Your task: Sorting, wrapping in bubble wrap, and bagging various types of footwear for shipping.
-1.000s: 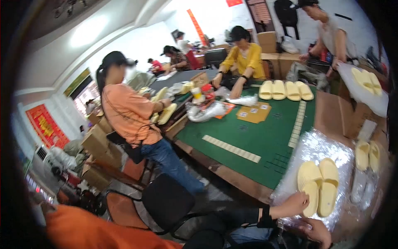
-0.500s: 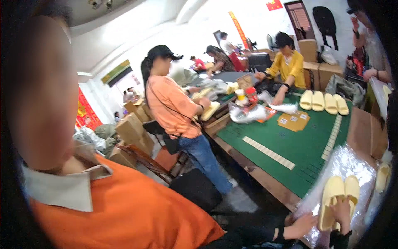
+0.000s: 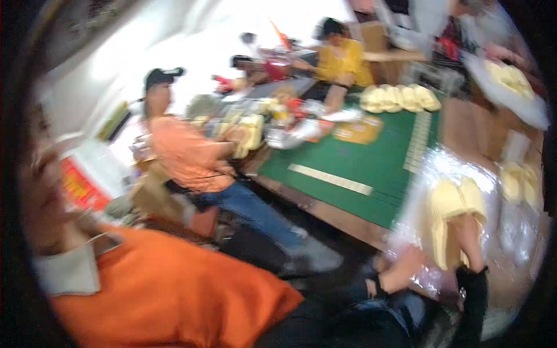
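Note:
A pair of pale yellow slippers (image 3: pixel 438 200) rests on clear plastic wrapping (image 3: pixel 415 223) at the right. My right hand (image 3: pixel 467 236) grips the pair at the foot openings, its fingertips hidden inside. Just left of the slippers, my left hand (image 3: pixel 401 269) is low over the wrapping, its fingers smeared by motion. Black coverings show on both my wrists.
A green-topped table (image 3: pixel 354 165) bears more yellow slippers (image 3: pixel 400 98) and an orange-brown card (image 3: pixel 358 130). Co-workers in peach (image 3: pixel 188 153) and yellow (image 3: pixel 354 61) stand around it. Another wrapped pair (image 3: pixel 519 182) lies far right. An orange shirt (image 3: pixel 174 290) fills the lower left.
The view has swung, so the table and people sit further left and higher, with more blur. My right hand stays at the slippers, my left hand beside them.

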A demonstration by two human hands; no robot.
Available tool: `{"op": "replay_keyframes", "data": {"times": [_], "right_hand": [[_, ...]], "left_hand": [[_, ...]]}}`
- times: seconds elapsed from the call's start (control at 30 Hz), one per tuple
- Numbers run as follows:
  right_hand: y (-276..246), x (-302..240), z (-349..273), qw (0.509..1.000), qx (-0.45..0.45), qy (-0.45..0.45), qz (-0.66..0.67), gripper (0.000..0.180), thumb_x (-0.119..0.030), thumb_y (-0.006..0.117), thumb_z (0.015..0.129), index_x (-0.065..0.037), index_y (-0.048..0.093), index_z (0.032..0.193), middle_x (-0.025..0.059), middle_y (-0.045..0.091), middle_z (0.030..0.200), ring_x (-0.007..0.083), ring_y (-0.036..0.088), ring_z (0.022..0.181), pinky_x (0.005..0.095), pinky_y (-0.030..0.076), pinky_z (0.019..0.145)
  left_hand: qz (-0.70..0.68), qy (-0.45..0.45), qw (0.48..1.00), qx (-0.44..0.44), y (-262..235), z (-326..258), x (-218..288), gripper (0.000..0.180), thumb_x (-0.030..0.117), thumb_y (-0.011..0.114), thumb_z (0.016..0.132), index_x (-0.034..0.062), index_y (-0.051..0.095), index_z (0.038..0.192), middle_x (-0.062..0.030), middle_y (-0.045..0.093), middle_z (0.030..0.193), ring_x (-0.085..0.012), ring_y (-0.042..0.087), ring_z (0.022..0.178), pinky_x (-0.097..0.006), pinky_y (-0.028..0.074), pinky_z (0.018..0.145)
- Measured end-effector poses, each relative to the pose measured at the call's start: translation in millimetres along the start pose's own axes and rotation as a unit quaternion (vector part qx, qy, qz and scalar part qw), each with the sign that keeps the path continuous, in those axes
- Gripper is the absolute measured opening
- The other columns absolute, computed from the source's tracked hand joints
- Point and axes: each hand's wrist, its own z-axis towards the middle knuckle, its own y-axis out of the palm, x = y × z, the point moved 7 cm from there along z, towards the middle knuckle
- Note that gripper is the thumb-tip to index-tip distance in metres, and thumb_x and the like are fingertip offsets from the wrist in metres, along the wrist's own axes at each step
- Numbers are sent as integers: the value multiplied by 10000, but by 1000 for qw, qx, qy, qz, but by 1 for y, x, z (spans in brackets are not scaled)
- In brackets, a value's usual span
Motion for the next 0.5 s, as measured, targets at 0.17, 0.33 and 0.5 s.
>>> {"op": "replay_keyframes", "data": {"times": [0.17, 0.33, 0.5], "right_hand": [[-62, -23, -57, 984, 70, -125, 110, 335, -213, 607, 890, 10, 602, 1140, 220, 576, 1198, 345, 544, 1083, 412, 419, 943], [-83, -15, -142, 934, -117, -263, 210, 427, -112, 640, 824, -6, 546, 1226, 204, 551, 1241, 328, 530, 1140, 397, 408, 961], [-29, -28, -210, 824, -366, -393, 181, 411, -218, 587, 897, 5, 522, 1236, 218, 555, 1159, 373, 536, 1063, 450, 411, 933]], "left_hand": [[116, 5, 984, -136, 4, 7, -23, 132, 168, 600, 703, 93, 667, 788, -64, 610, 793, -246, 586, 827, -366, 459, 758], [35, -36, 987, -151, 7, 11, -31, 105, 135, 580, 767, 86, 599, 857, -46, 631, 840, -242, 612, 855, -385, 465, 743], [35, 23, 999, -28, -3, 16, -33, 57, 132, 595, 750, 77, 589, 762, -71, 574, 722, -261, 565, 707, -376, 459, 630]]}}
